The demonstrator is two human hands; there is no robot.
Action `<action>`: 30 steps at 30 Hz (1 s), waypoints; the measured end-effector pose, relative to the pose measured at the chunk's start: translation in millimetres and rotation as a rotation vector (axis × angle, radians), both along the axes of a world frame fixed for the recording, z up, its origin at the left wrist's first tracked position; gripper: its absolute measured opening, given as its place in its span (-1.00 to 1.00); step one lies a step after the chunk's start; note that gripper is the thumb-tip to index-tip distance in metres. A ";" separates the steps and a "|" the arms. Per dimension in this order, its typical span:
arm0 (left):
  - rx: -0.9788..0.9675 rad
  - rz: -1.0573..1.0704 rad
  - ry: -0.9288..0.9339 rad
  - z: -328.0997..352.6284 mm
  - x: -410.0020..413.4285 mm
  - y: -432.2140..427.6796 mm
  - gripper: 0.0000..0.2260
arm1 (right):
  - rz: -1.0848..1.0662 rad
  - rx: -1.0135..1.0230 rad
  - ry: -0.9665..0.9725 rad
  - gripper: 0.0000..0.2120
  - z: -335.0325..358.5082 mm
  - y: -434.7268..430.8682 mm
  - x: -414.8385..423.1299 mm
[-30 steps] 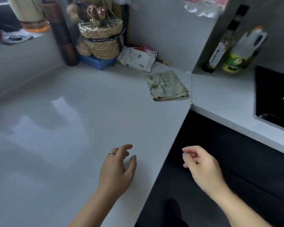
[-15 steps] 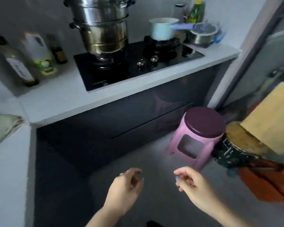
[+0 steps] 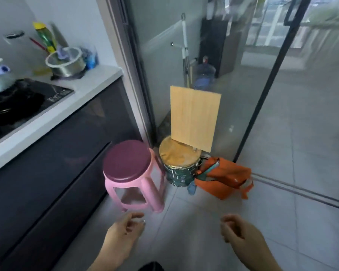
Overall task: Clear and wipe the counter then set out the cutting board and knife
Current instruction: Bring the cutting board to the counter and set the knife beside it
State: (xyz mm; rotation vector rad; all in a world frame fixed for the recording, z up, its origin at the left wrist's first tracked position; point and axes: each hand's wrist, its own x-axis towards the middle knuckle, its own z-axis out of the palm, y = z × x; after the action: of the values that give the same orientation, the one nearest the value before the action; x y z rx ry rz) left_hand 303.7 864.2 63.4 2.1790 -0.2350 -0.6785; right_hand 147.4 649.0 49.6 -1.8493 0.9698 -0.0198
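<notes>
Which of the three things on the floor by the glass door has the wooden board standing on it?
The green paint can, between the pink stool and the orange bag: the cutting board stands upright on its lid.

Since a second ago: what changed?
The head turned right, from the wiped counter past the stove to the floor corner. The wooden cutting board now shows centre frame, standing on a paint can against the glass door. Left hand and right hand stayed empty, loosely curled; nothing taken or released.

Pink stool beside paint can; orange bag.
</notes>
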 end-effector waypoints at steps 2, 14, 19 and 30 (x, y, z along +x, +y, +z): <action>0.017 0.012 0.036 -5.0 16.4 -24.3 -0.84 | -0.053 0.019 0.026 -0.78 -2.7 -31.2 10.2; 0.103 -0.154 0.063 -51.5 180.3 -228.6 -0.87 | 0.162 -0.339 0.211 -0.84 -8.1 -243.6 213.0; 0.114 -0.130 0.027 -30.3 231.2 -288.7 -0.83 | 0.399 -0.819 0.165 -0.64 8.3 -334.4 324.2; 0.208 0.286 0.027 -27.1 195.3 -335.7 -0.80 | 0.724 -0.911 0.355 -0.54 -51.7 -414.4 487.5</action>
State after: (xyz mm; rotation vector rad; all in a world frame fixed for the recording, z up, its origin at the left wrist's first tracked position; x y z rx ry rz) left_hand 499.1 528.5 36.3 2.3375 0.1664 -0.5898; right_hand 634.9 234.6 -2.1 -3.0430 0.4636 0.3725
